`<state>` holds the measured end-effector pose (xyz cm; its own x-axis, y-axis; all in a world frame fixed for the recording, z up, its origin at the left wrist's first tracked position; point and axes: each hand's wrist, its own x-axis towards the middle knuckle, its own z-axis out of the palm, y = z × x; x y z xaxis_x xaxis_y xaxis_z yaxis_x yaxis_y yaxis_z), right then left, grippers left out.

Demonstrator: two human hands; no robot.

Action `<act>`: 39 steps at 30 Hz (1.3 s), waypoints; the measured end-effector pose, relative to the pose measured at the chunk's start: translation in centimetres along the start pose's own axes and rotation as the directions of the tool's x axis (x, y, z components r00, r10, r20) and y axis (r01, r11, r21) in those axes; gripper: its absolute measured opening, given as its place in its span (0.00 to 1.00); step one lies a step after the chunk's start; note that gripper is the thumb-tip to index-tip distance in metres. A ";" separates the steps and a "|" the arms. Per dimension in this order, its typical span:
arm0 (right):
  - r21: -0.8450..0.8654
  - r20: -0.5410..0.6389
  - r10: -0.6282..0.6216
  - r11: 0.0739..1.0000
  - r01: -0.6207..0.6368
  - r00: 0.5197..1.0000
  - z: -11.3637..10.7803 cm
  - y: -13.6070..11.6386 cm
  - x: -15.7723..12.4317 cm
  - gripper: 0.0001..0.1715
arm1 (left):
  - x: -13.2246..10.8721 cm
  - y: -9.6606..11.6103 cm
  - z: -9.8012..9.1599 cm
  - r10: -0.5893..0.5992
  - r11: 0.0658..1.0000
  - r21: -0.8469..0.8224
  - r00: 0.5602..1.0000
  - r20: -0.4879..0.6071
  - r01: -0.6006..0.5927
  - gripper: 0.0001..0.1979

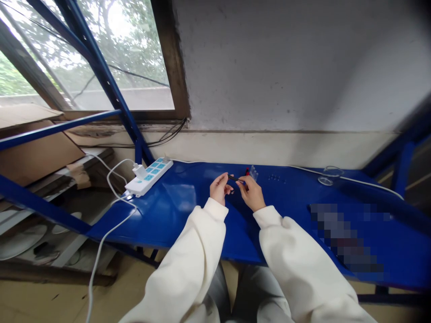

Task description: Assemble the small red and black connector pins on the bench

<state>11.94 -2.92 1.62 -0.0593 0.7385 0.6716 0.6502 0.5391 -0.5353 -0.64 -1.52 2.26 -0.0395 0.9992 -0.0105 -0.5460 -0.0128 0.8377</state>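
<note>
My left hand (220,189) and my right hand (252,193) are close together above the blue table (175,229). Between them they hold a slim black pen-like stick (233,178), each hand pinching one end. A small dark piece (232,192) shows at the lower fingers of my left hand; I cannot make out what it is. Just behind my right hand lie several clear tubes (254,173), with a small red item (247,171) beside them. Farther right on the table is a row of small clear pieces (276,178).
A white power strip (150,177) with a plugged-in adapter lies at the table's left end, its cable hanging over the edge. Clear rings (325,181) sit at the back right near a white cord. A blurred-out dark object (343,237) lies at right. Blue frame posts (111,85) flank the table.
</note>
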 end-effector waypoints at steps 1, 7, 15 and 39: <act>0.008 -0.015 0.010 1.000 -0.010 1.000 0.0 0.0 0.0 0.15 | -0.1 0.1 0.1 -0.017 1.000 0.004 1.000 0.025 0.017 0.22; 0.020 -0.057 0.032 0.999 -0.031 0.998 0.1 0.2 -0.1 0.16 | -0.6 0.2 0.6 -0.073 0.997 0.043 0.988 0.133 0.068 0.25; 0.024 -0.019 0.008 1.000 -0.007 1.000 0.1 0.0 -0.1 0.16 | -0.1 -0.5 0.4 -0.012 0.991 0.134 0.997 0.078 0.001 0.21; 0.058 0.318 0.080 0.993 -0.104 0.945 -1.6 0.5 1.0 0.13 | 0.2 -1.0 0.3 0.080 0.982 0.180 0.982 -0.170 -0.049 0.21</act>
<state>13.39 -2.60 2.83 -0.2446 0.8697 0.4287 0.6082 0.4820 -0.6308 0.15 -1.26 1.59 -0.2247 0.9738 -0.0356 -0.3837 -0.0548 0.9218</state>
